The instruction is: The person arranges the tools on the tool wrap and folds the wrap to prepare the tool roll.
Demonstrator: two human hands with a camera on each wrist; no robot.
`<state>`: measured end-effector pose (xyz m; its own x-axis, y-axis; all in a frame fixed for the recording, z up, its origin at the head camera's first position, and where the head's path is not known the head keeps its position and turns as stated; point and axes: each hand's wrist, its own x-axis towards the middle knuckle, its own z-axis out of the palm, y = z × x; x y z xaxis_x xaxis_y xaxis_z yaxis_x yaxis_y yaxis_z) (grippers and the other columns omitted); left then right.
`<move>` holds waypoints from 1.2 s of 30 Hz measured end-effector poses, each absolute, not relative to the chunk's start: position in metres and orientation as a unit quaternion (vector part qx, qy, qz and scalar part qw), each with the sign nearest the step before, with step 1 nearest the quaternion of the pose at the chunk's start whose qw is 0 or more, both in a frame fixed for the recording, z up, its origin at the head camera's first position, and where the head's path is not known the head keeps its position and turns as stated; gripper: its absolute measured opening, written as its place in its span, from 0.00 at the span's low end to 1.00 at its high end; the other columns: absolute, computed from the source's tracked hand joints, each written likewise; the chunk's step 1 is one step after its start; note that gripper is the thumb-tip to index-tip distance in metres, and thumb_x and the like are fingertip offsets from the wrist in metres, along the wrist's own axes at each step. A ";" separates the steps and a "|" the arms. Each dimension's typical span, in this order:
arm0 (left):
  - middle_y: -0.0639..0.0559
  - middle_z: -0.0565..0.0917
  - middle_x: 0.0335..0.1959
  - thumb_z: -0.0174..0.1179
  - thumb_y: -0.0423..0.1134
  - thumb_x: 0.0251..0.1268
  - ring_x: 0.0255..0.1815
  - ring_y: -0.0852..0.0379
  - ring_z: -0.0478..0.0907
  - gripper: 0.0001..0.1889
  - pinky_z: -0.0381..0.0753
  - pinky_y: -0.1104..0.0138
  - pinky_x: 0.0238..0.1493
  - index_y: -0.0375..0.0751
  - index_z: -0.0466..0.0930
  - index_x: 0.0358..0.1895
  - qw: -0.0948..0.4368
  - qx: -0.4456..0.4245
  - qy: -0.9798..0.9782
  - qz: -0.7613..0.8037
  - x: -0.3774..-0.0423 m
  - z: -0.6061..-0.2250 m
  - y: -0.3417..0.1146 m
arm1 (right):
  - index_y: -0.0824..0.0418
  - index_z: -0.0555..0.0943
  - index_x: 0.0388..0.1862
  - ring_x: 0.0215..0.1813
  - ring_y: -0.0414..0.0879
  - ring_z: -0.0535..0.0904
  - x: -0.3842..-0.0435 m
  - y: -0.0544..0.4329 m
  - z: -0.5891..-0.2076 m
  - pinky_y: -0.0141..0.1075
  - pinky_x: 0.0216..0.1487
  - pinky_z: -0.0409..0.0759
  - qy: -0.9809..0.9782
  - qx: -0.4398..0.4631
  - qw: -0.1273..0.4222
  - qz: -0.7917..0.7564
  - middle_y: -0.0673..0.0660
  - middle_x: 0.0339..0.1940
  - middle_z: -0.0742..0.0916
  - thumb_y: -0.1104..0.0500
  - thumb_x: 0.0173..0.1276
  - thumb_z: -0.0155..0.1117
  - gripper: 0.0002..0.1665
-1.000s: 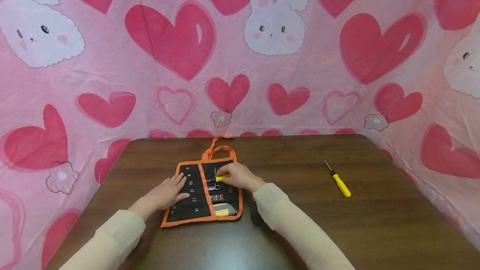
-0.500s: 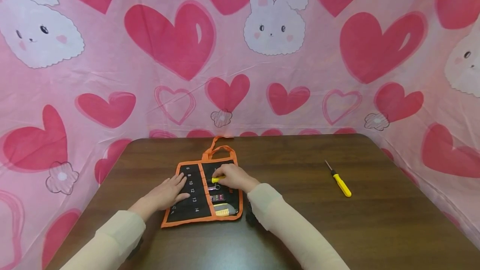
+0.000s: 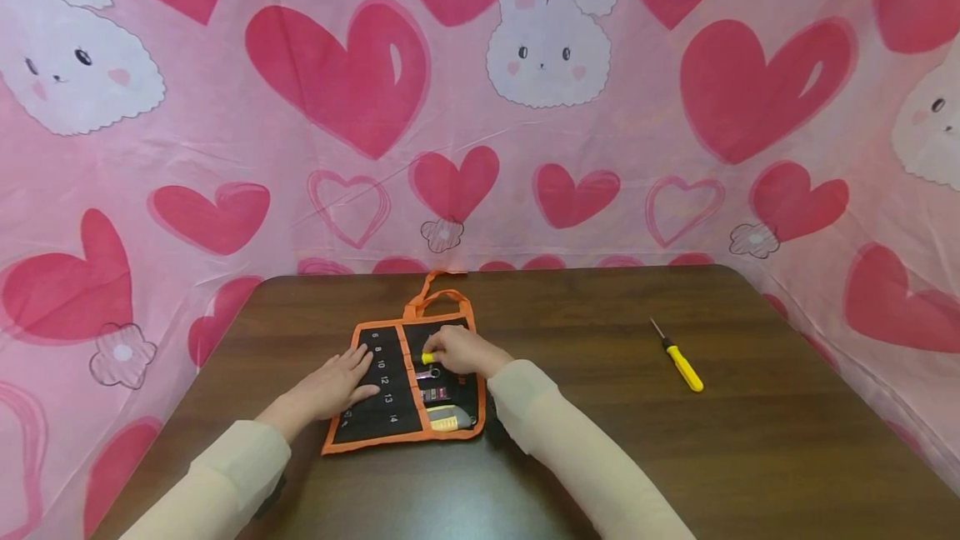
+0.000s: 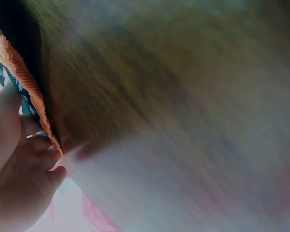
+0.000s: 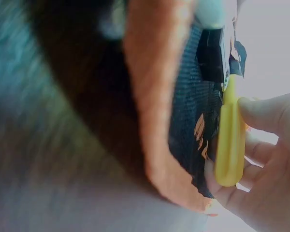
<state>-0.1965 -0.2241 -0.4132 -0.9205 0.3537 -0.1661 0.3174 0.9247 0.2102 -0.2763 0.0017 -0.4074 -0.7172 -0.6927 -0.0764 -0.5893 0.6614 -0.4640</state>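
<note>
A black tool pouch [image 3: 367,427] with orange edging and printed numbers lies unfolded on the table. My left hand [image 3: 337,386] rests on its left half, fingers straight, partly over the numbers. Over the right half, my right hand [image 3: 465,352] pinches a screwdriver [image 3: 427,358] by its yellow handle. In the right wrist view the handle of this screwdriver [image 5: 230,140] lies between thumb and fingers. Its shaft is out of sight near the orange pocket strip. Below the hand, the pockets hold a ring-ended wrench [image 3: 433,373], a small dark pack [image 3: 433,395] and a yellow-and-grey utility knife [image 3: 452,419].
Another yellow-handled screwdriver [image 3: 682,369] lies on the right side of the brown wooden table [image 3: 585,423]. Orange straps [image 3: 438,298] extend from the pouch's far edge. A pink cloth [image 3: 465,123] with hearts and rabbits hangs behind the table.
My right hand has moved slightly left with the screwdriver, toward the orange pocket strip. The shaft, seen earlier, is now hidden. My left hand has stayed in place on the pouch.
</note>
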 end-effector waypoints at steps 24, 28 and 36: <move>0.30 0.57 0.67 0.51 0.55 0.65 0.67 0.35 0.51 0.37 0.52 0.46 0.64 0.25 0.60 0.65 0.099 0.174 0.975 0.096 -0.198 -0.417 -0.226 | 0.48 0.82 0.49 0.43 0.42 0.70 -0.272 0.000 -0.415 0.37 0.48 0.73 0.911 -0.331 0.132 -0.209 0.47 0.40 0.77 0.58 0.67 0.58 0.13; 0.30 0.57 0.67 0.52 0.54 0.65 0.67 0.35 0.51 0.37 0.51 0.46 0.64 0.26 0.60 0.65 0.100 0.175 0.975 0.097 -0.197 -0.415 -0.226 | 0.46 0.82 0.50 0.48 0.43 0.70 -0.272 -0.002 -0.414 0.40 0.53 0.70 0.915 -0.326 0.132 -0.196 0.47 0.44 0.78 0.57 0.69 0.56 0.14; 0.29 0.57 0.67 0.51 0.55 0.65 0.67 0.34 0.51 0.37 0.51 0.46 0.64 0.26 0.59 0.65 0.103 0.177 0.974 0.092 -0.198 -0.415 -0.225 | 0.48 0.81 0.53 0.46 0.41 0.74 -0.274 -0.002 -0.418 0.38 0.52 0.73 0.914 -0.322 0.112 -0.221 0.47 0.46 0.82 0.57 0.67 0.58 0.16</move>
<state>-0.1979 -0.2255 -0.4150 -0.9159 0.3648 -0.1677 0.3269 0.9200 0.2162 -0.2738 -0.0023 -0.4178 -0.7678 -0.6376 -0.0623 -0.5383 0.6949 -0.4768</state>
